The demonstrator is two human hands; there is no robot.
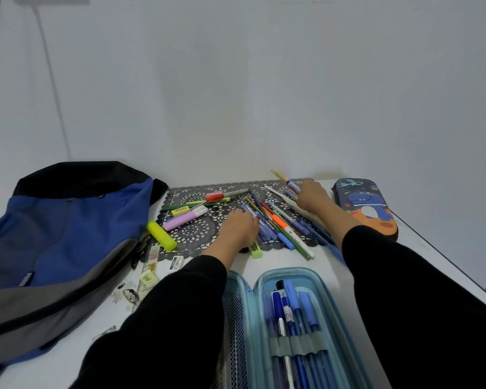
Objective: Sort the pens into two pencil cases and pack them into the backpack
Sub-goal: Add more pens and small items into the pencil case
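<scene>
Blue pens [292, 313] under elastic in open blue case [259, 290]; right hand [313, 196] round a white-blue pen [293, 185]; grip of left hand [240, 230] unclear.

Your loose pens [281, 223] lie crisscrossed in a heap ahead of you. The light-blue pencil case [324, 287] nearest you lies open, with blue pens [292, 318] strapped inside. The dinosaur pencil case [365, 206] lies closed at far right, and the blue backpack [68, 228] slumps at left.

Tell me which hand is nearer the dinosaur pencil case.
Right. The right hand sits beside the dinosaur pencil case; the left hand rests farther left, on the pens.
</scene>
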